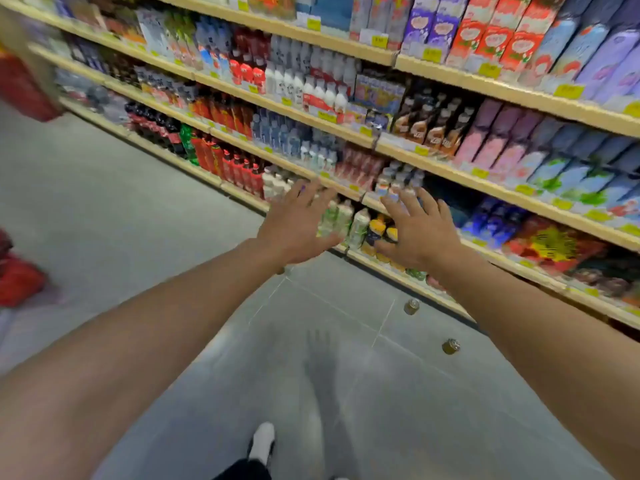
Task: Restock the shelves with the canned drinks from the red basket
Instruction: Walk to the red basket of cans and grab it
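Pale wooden shelves [429,166], four tiers in view, run slantwise across the frame; each front edge carries small yellow price tags [480,172].

Upper tiers: tall rectangular cartons [495,32] in purple, red and blue print. Middle tiers: white plastic bottles [311,81], dark cola bottles [159,128] with red labels, orange and red bottles [239,168]. Lowest tier: pale green and white bottles [341,220], two yellow-capped ones just beside them, boxed goods further right. The picture is blurred by motion, so labels cannot be read.

Floor [121,209]: grey, smooth, in large tiles with thin pale joints.

Two small round cans [411,306], metallic brown-gold with a shiny top, stand upright on the floor near the foot of the shelving, apart from each other; the second [451,346] is nearer the camera.

Red basket [17,278]: a blurred red shape at the left edge, on the floor, well apart from the cans.

Left hand [296,225]: fingers straight and spread, palm down, holding nothing, stretched toward the lower shelf.

Right hand [420,230]: likewise spread and released, in front of the yellow-capped bottles; whether it touches them cannot be told.

A white shoe [262,441] shows at the bottom edge.
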Motion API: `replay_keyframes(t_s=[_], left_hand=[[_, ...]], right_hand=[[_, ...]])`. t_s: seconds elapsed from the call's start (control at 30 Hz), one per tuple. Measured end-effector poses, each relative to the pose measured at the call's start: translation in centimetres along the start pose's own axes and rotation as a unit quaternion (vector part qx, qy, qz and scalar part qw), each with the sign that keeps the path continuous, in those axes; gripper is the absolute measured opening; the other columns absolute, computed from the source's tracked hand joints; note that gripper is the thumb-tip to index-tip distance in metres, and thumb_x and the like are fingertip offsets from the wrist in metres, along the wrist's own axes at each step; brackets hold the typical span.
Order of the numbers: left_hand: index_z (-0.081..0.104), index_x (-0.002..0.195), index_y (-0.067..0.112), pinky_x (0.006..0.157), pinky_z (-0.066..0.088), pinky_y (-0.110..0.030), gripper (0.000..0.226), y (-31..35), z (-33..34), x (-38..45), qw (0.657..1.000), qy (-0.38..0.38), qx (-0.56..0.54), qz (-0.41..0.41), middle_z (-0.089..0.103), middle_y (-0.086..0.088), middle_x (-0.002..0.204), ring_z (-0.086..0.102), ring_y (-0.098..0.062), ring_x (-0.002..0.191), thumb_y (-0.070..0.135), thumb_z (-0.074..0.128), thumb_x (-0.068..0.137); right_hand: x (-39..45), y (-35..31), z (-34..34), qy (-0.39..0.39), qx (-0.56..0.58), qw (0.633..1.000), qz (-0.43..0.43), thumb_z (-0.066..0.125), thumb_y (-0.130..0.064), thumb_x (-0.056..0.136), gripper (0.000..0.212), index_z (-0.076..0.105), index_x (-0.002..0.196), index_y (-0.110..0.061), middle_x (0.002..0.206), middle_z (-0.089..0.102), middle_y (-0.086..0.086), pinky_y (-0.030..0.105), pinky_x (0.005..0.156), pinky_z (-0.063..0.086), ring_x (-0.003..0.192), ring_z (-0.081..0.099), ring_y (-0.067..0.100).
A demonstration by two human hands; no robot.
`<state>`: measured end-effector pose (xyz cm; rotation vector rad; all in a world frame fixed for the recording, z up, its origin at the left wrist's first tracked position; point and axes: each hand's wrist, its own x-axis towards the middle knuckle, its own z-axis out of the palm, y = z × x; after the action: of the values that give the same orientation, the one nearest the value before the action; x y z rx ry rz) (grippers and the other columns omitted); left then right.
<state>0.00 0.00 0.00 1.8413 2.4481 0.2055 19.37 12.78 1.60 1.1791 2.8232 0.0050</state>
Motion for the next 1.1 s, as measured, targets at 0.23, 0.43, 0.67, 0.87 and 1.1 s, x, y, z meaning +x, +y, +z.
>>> replay_keyframes(t_s=[0.23, 0.43, 0.67, 0.87, 1.1], left_hand=[[0.003, 0.155, 0.03, 0.119, 0.009, -0.051, 0.087, -10.1, 8.8, -13.4, 0.984, -0.075, -0.03, -0.156, -0.004, -0.002, 0.165, -0.002, -0.028, 0.151, 0.071, 0.039, 0.087], [0.003, 0.156, 0.029, 0.119, 0.01, -0.049, 0.087, -19.9, 12.7, -21.8, 0.954, -0.083, -0.078, -0.277, -0.005, -0.002, 0.165, -0.002, -0.027, 0.151, 0.071, 0.037, 0.087], [0.01, 0.156, 0.025, 0.118, 0.015, -0.051, 0.085, -34.9, 13.0, -29.8, 0.902, -0.072, -0.117, -0.408, 0.001, -0.006, 0.164, 0.004, -0.031, 0.15, 0.068, 0.042, 0.089], [0.008, 0.156, 0.027, 0.12, 0.011, -0.052, 0.086, -44.9, 11.9, -33.6, 0.852, -0.054, -0.144, -0.5, -0.002, -0.004, 0.165, 0.001, -0.029, 0.151, 0.067, 0.044, 0.089], [0.002, 0.156, 0.03, 0.121, 0.007, -0.049, 0.085, -57.5, 11.2, -32.5, 0.794, -0.043, -0.144, -0.589, -0.006, -0.002, 0.164, -0.004, -0.026, 0.151, 0.067, 0.041, 0.09]], right_hand=[[0.9, -13.7, 8.7, -0.102, -0.031, 0.979, -0.173, 0.041, -0.07, 0.086, 0.085, 0.002, 0.154, -0.035, 0.163, 0.0, -0.001, 0.052, 0.119, 0.001, 0.149, -0.007, 0.03], [2.7, -28.3, 12.9, -0.124, -0.042, 0.957, -0.257, 0.04, -0.067, 0.087, 0.083, 0.002, 0.153, -0.035, 0.163, -0.001, -0.002, 0.049, 0.12, -0.002, 0.149, -0.011, 0.029], [6.7, -45.0, 15.2, -0.162, -0.054, 0.929, -0.329, 0.037, -0.066, 0.09, 0.08, 0.002, 0.154, -0.033, 0.163, -0.001, -0.001, 0.05, 0.12, -0.003, 0.148, -0.013, 0.03], [12.4, -57.5, 15.9, -0.173, -0.076, 0.892, -0.41, 0.03, -0.068, 0.09, 0.078, 0.0, 0.154, -0.034, 0.163, -0.003, -0.001, 0.051, 0.119, -0.003, 0.148, -0.013, 0.031], [22.3, -72.3, 17.0, -0.166, -0.096, 0.844, -0.5, 0.029, -0.068, 0.091, 0.078, -0.001, 0.154, -0.033, 0.163, -0.004, -0.001, 0.051, 0.119, -0.003, 0.148, -0.013, 0.031]])
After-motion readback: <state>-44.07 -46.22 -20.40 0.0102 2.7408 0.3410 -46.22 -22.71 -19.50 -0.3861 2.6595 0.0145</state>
